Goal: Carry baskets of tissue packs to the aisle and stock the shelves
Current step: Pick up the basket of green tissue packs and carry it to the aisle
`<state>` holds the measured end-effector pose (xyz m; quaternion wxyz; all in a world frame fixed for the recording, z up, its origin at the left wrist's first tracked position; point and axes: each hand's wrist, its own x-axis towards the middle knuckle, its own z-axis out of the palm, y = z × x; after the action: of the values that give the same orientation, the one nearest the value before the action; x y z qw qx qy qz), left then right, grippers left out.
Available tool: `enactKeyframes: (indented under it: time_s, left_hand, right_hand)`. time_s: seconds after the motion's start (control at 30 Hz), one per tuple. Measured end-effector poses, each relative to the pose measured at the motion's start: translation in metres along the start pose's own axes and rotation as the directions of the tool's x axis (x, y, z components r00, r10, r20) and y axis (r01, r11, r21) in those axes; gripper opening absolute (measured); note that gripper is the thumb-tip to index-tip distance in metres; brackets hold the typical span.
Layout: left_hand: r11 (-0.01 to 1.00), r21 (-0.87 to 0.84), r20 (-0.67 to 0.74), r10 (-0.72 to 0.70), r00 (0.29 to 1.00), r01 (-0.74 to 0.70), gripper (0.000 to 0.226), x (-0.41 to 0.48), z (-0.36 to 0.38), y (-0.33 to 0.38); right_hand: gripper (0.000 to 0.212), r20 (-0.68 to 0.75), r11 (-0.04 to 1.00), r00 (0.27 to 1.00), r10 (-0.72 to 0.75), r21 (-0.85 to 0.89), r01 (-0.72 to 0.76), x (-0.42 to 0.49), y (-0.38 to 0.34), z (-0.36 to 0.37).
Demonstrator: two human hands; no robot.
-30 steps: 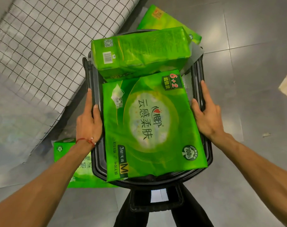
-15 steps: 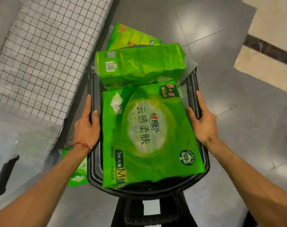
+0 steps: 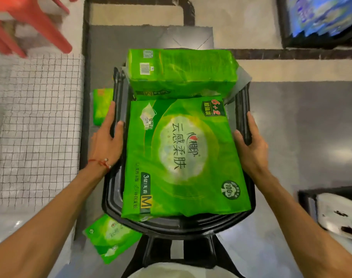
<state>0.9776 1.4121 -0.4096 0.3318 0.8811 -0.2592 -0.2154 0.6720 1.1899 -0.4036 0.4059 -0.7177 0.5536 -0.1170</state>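
Observation:
I carry a black basket (image 3: 177, 227) in front of me, seen from above. A large green tissue pack (image 3: 183, 157) lies flat in it, and a second green pack (image 3: 181, 71) sits on its edge at the far end. My left hand (image 3: 106, 141) grips the basket's left rim, thumb inside and fingers along the outside. My right hand (image 3: 251, 145) grips the right rim the same way. More green packs lie on the floor under the basket, one at the left (image 3: 101, 105) and others at the lower left (image 3: 111, 237).
A white grid-patterned covering (image 3: 36, 125) lies along the left. Red plastic legs (image 3: 30, 25) stand at the top left. A dark display with blue goods (image 3: 321, 19) is at the top right. A black bin holding something white (image 3: 335, 213) stands at the right.
The view has swung as I walk with the basket: the floor border, red legs and right-hand bin have come into sight. Both hands keep their hold on the rims.

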Motion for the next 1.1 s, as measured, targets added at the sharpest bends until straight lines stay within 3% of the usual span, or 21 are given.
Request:
enactKeyframes:
  time_s: [0.33, 0.6, 0.87, 1.1]
  left_hand:
    - [0.976, 0.022, 0.103, 0.212, 0.972, -0.215, 0.055, 0.040, 0.061, 0.209]
    - [0.931, -0.049, 0.220, 0.363, 0.905, -0.361, 0.054, 0.064, 0.150, 0.351]
    - [0.878, -0.101, 0.418, 0.465, 0.781, -0.468, 0.053, 0.109, 0.264, 0.482]
    - [0.833, -0.142, 0.558, 0.513, 0.652, -0.534, 0.053, 0.177, 0.386, 0.589]
  right_hand:
    - [0.066, -0.171, 0.983, 0.982, 0.078, 0.178, -0.047, 0.038, 0.029, -0.170]
    - [0.065, -0.357, 0.976, 0.920, 0.163, 0.194, -0.098, 0.054, 0.071, -0.290]
    - [0.063, -0.480, 0.920, 0.797, 0.367, 0.313, -0.235, 0.091, 0.120, -0.374]
    - [0.063, -0.555, 0.849, 0.645, 0.525, 0.398, -0.349, 0.152, 0.147, -0.451]
